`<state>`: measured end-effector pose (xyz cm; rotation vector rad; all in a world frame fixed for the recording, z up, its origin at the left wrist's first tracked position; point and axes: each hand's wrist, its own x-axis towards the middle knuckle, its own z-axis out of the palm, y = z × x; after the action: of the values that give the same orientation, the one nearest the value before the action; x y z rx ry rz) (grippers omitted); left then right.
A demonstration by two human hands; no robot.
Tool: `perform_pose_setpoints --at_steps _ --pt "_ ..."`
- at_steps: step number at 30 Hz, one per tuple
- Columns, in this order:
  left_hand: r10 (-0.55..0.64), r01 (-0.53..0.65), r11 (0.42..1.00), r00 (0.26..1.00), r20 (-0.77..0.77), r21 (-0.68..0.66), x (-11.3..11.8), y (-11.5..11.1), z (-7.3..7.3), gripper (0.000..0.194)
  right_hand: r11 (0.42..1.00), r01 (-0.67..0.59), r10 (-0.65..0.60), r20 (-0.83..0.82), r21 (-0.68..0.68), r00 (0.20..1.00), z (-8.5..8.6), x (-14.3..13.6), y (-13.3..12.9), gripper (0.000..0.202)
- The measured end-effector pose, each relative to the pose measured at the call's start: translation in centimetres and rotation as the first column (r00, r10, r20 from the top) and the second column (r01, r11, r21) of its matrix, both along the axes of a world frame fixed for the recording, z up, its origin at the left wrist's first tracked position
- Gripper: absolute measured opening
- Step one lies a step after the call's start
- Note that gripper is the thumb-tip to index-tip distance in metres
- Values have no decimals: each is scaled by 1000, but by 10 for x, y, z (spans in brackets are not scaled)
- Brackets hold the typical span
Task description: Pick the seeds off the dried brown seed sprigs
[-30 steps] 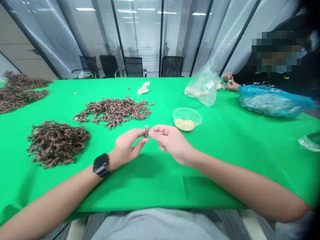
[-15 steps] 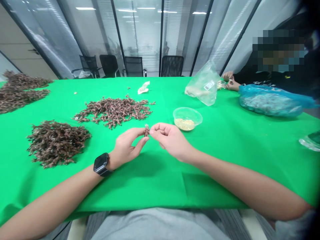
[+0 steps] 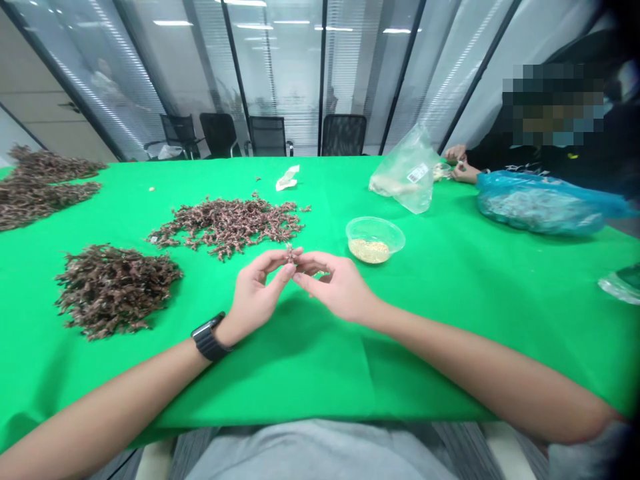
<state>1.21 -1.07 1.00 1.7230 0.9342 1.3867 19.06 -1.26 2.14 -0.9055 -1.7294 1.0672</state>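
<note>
My left hand (image 3: 260,287), a dark watch on its wrist, pinches a small brown dried plant sprig (image 3: 291,256) between thumb and fingers. The fingertips of my right hand (image 3: 336,285) are closed against the same sprig from the right, and the two hands meet above the cloth. Just beyond lies a loose spread of reddish-brown sprigs (image 3: 235,223). A taller, darker heap of sprigs (image 3: 117,290) sits to the left of my left hand. Behind my right hand stands a clear plastic bowl (image 3: 376,230), with pale yellow seed-like grains (image 3: 369,251) in its bottom.
More brown sprigs (image 3: 43,183) lie at the far left of the green cloth (image 3: 310,373). A crumpled white paper (image 3: 287,179), a clear plastic bag (image 3: 404,177) and a filled blue bag (image 3: 545,203) lie farther back. A co-worker's hands (image 3: 463,167) are at the far right.
My left fingers have curled in more around the sprig and its wrist has turned. My right thumb has moved down and left, bringing both hands' fingertips together at the sprig.
</note>
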Motion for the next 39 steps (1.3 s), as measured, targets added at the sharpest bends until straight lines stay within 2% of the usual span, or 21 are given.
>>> perform_pose_setpoints --at_steps 3,7,11,13,15,19,24,28,33,39 --pt "-26 29 998 998 54 -55 2 1 -1 26 999 -17 18 1 -28 1000 -4 0 4 34" --pt "-15 16 999 1000 23 -43 -1 4 -3 23 997 -38 37 -10 -61 999 -7 0 7 31" --pt "160 -138 980 974 -162 142 -8 10 -4 21 998 0 3 40 -58 999 -8 1 7 22" --pt "234 -175 957 937 -258 233 -11 12 -2 21 998 45 -42 68 -38 997 -7 2 7 19" --pt "261 -184 950 910 -321 252 -13 12 -1 23 995 99 -100 98 14 990 -6 3 7 18" --pt "153 -122 987 911 -384 103 -11 11 2 29 968 148 -182 165 202 969 -5 5 8 14" --pt "-4 -18 997 957 -289 -76 -7 11 0 33 930 157 -239 224 331 945 -7 8 11 12" --pt "-41 4 986 975 -218 -167 -6 12 -4 44 926 161 -252 240 343 937 -11 9 14 12" --pt "31 -70 989 959 -282 -128 -4 8 -2 45 930 132 -228 257 343 939 -13 9 15 12" --pt "-13 -31 984 969 -245 -176 -3 4 -2 50 978 108 -138 166 180 976 -17 8 17 12"
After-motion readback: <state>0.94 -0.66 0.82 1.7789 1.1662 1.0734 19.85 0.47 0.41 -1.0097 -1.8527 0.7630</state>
